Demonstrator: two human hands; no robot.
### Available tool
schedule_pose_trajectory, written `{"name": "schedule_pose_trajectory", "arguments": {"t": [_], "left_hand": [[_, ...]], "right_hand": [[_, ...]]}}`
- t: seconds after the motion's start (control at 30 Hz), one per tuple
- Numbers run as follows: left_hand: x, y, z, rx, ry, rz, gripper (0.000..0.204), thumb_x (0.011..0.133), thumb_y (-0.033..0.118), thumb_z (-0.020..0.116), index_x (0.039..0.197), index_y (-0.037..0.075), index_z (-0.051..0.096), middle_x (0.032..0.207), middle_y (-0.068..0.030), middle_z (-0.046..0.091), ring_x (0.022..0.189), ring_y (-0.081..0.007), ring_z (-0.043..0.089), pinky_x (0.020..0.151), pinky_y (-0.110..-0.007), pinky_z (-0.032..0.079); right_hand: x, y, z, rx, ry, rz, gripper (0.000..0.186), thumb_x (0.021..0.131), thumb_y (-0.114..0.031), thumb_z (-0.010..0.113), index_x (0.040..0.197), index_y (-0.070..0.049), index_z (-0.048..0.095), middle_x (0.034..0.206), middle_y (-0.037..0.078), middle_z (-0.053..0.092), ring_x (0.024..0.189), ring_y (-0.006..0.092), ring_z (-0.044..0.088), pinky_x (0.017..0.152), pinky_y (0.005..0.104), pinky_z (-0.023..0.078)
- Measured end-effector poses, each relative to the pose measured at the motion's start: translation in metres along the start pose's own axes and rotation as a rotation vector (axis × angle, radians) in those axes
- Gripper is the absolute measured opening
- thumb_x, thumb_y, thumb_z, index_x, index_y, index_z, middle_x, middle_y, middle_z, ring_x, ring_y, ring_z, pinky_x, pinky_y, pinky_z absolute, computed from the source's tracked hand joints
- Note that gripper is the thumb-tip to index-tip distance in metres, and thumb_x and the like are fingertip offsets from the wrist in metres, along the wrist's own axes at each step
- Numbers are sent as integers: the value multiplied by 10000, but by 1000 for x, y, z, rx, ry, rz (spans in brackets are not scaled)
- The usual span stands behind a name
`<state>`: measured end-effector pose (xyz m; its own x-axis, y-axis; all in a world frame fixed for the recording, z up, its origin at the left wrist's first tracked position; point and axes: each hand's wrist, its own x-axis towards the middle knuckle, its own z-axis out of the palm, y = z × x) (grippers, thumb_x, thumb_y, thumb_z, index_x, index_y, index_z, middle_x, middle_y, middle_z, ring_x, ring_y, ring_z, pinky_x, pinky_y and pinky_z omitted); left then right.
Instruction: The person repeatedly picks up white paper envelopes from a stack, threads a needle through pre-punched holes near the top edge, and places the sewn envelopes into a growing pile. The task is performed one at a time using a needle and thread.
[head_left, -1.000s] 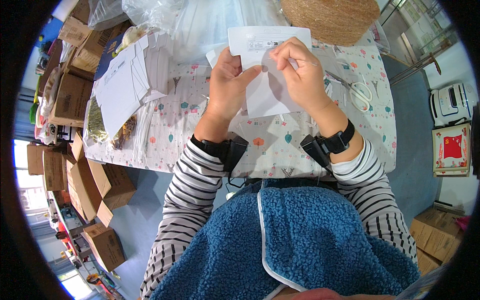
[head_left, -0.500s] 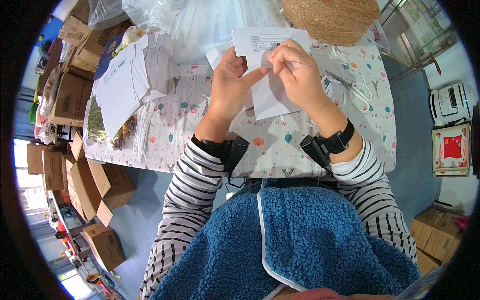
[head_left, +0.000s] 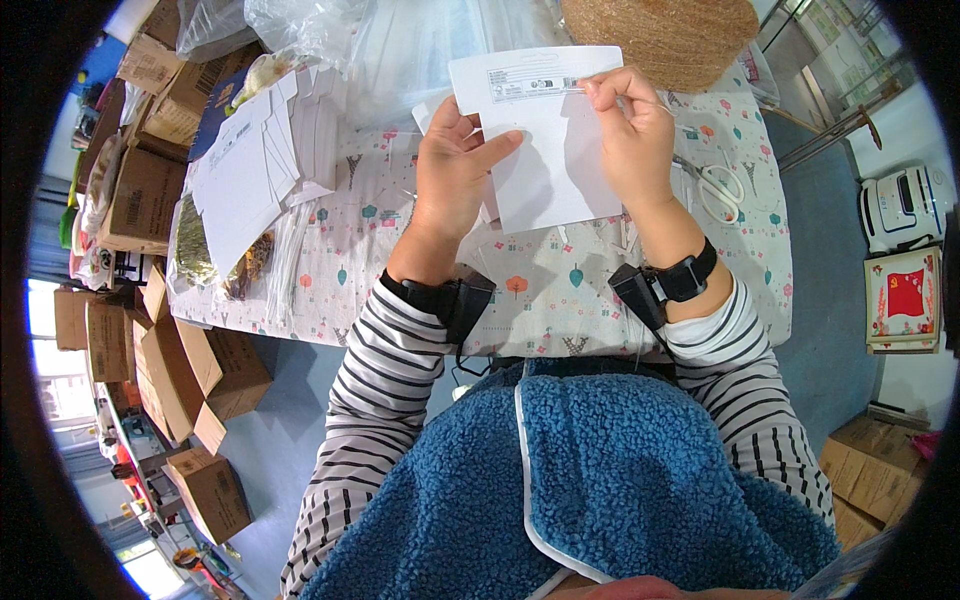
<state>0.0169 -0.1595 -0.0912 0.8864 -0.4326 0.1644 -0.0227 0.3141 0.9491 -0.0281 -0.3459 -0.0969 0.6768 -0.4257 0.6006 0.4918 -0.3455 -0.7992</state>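
A white card (head_left: 548, 150) with a slot in its top edge and a small printed panel is held up over the table. My left hand (head_left: 455, 170) grips its left edge, thumb lying on the front and fingers behind. Over the card's upper right corner, the fingertips of my right hand (head_left: 637, 125) are pinched together near the printed panel. What they hold, if anything, is too small to make out. White-handled scissors (head_left: 718, 190) lie right of my right hand. At the left, a fanned pile of white cards (head_left: 245, 165) leans on stacked ones.
A patterned tablecloth (head_left: 380, 290) covers the table. Clear plastic bags (head_left: 410, 50) lie at the back, beside a large brown fibrous ball (head_left: 665, 40). A bag of dried plant-like material (head_left: 195, 240) sits at the left edge. Cardboard boxes (head_left: 210, 490) stand on the floor at the left.
My right hand has moved right, from the card's middle to its upper right corner. The card has turned flatter toward view, showing its whole front. My left hand keeps its grip.
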Motion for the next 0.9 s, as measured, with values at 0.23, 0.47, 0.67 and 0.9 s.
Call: {"name": "schedule_pose_trajectory", "arguments": {"t": [0.23, 0.47, 0.67, 0.9], "left_hand": [[1, -1, -1, -62, -30, -34, 455, 896, -56, 677, 1321, -6, 523, 1193, -165, 699, 1021, -195, 691, 841, -300, 569], [0, 0, 0, -66, -44, -28, 433, 906, -45, 662, 1316, -4, 527, 1205, -164, 694, 1034, -201, 688, 857, -307, 562], [-1, 10, 2, -285, -85, -134, 577, 927, 1, 638, 1466, -11, 434, 1346, -140, 597, 1203, -198, 589, 1022, -338, 476], [-10, 16, 12, 10, -162, -83, 681, 944, 21, 605, 1575, 86, 357, 1371, -92, 567, 1201, -169, 548, 1037, -314, 443]], "right_hand": [[-1, 6, 1, 173, -35, 35, 125, 911, 46, 570, 817, -36, 580, 994, 44, 681, 960, 155, 655, 933, 300, 497], [-2, -1, 1, 138, -48, 71, 138, 926, 51, 577, 822, -40, 572, 979, 51, 675, 994, 155, 643, 948, 289, 493], [-3, -5, 4, 348, -138, 131, 151, 937, 31, 598, 812, -49, 569, 958, 40, 668, 991, 139, 638, 933, 274, 497], [-2, -4, 4, 332, -97, 146, 156, 932, 3, 641, 794, -51, 591, 958, 38, 688, 905, 113, 627, 882, 271, 510]]}}
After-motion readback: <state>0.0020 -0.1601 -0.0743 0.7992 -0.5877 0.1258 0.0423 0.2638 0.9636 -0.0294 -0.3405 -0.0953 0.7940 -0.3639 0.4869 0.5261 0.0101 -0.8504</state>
